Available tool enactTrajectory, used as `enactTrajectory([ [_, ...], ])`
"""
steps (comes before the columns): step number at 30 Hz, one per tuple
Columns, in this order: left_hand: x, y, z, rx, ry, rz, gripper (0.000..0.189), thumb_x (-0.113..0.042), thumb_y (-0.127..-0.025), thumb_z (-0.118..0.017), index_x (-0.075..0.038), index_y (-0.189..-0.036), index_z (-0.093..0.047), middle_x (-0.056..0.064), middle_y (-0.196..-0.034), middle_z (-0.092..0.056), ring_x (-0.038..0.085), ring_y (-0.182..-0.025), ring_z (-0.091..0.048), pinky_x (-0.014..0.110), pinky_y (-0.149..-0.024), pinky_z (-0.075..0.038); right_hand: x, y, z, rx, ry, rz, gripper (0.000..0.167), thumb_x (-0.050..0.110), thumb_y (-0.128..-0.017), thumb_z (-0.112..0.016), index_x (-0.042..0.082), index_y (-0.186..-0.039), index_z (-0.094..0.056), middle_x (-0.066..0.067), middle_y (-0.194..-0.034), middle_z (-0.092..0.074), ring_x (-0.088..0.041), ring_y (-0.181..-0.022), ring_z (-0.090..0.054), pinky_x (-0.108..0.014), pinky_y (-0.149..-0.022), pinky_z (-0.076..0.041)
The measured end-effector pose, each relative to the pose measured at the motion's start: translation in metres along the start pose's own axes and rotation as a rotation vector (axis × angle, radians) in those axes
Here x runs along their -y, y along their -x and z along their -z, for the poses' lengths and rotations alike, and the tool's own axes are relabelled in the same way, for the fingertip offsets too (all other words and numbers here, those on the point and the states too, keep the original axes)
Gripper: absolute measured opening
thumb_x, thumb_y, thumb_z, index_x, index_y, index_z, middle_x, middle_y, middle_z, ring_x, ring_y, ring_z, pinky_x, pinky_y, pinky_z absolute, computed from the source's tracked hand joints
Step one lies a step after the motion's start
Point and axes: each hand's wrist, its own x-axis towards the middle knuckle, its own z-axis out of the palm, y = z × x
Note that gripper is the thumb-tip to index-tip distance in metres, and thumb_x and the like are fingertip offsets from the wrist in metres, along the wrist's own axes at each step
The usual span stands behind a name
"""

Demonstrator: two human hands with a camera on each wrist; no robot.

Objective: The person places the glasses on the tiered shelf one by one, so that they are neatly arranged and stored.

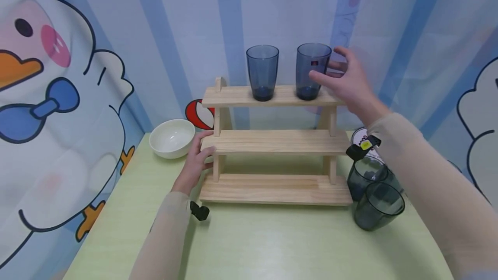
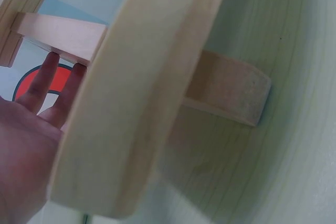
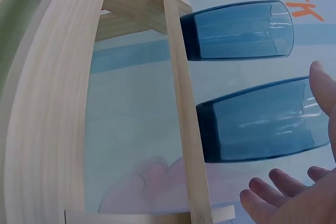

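Observation:
A three-tier wooden stand [image 1: 280, 141] is on the table. Two blue-tinted drinking glasses stand upright on its top shelf: a left glass [image 1: 263, 72] and a right glass [image 1: 307, 83] bearing a small dark label. Around the right glass my right hand [image 1: 352, 83] has its thumb and fingers spread. In the right wrist view, a gap separates those fingers from the glass [image 3: 262, 121]. My left hand [image 1: 193, 163] grips the left end of the middle shelf, fingers above and below the board. Two of its fingertips touch an upright [image 2: 63, 35] in the left wrist view; its thumb is hidden there.
Several more tinted glasses [image 1: 379, 206] cluster at the stand's right, below my right forearm; one leans. A white bowl [image 1: 172, 138] sits at the back left of the table [image 1: 272, 245]. Close behind the top shelf hangs a printed curtain [image 1: 186, 46].

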Motion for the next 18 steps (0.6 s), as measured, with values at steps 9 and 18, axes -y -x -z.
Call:
enactTrajectory([
  [9, 0.001, -0.001, 0.001, -0.001, 0.011, 0.001, 0.056, -0.02, -0.102, -0.056, -0.027, -0.155, -0.04, 0.016, -0.158, -0.039, 0.041, -0.133, -0.05, 0.072, -0.103, -0.045, -0.013, 0.017, 0.02, 0.041, -0.036, 0.043, 0.095, 0.036, -0.094, -0.079, 0.031, -0.168, -0.019, -0.015, -0.165, -0.04, -0.037, -0.149, -0.042, -0.052, -0.118, -0.04],
  [18, 0.001, -0.001, 0.0, -0.005, 0.01, 0.009, 0.056, -0.021, -0.102, -0.056, -0.026, -0.155, -0.039, 0.015, -0.16, -0.037, 0.041, -0.135, -0.048, 0.073, -0.104, -0.044, -0.03, 0.037, 0.044, 0.071, 0.02, 0.042, 0.092, 0.035, -0.097, -0.076, 0.031, -0.168, -0.018, -0.016, -0.167, -0.037, -0.038, -0.15, -0.042, -0.057, -0.119, -0.037],
])
